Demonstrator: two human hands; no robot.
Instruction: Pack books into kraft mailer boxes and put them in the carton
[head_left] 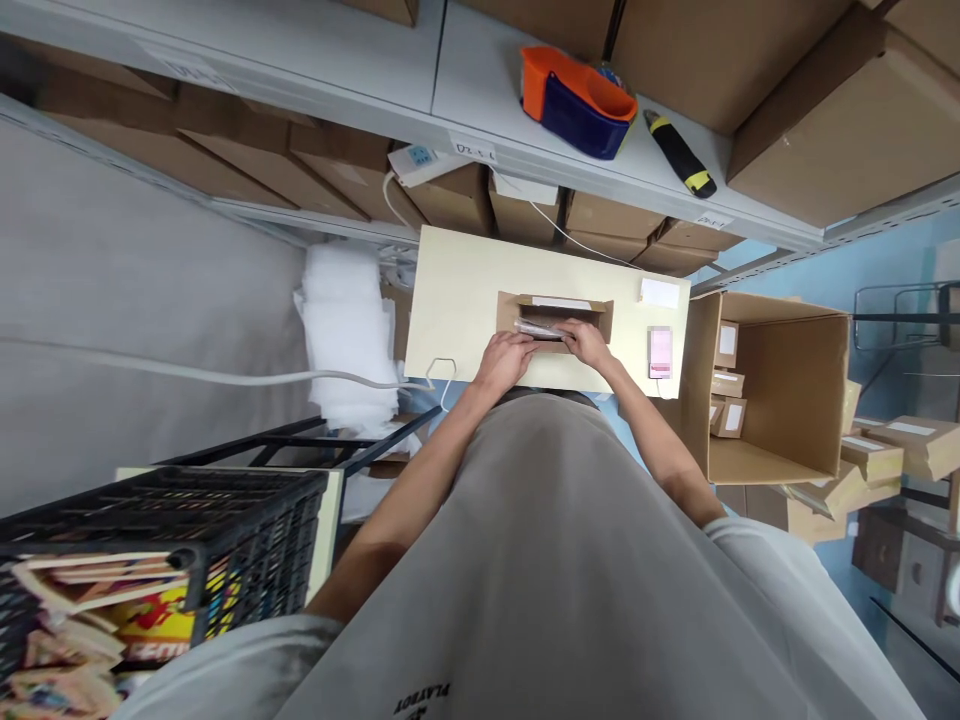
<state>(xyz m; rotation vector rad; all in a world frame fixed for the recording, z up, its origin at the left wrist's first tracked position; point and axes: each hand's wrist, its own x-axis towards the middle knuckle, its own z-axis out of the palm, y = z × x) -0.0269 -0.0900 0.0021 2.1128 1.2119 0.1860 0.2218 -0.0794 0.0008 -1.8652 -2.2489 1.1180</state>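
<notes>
An open cardboard box (607, 322) lies on the cream table (457, 290) in front of me, with a white label on its far side. At the box's near side my right hand (587, 343) has its fingers closed on the right end of a clear plastic-wrapped item (534, 328). The item slants across the box opening. My left hand (508, 360) rests at the near left edge of the box, its fingers together by the wrapped item; what they grip is too small to tell.
A large open carton (780, 462) with small boxes stands right of the table. A pink-screened device (660, 352) and white labels (659, 292) lie at the table's right. Above are an orange-blue tape dispenser (581, 105) and a cutter (681, 155). A black crate (259, 540) is lower left.
</notes>
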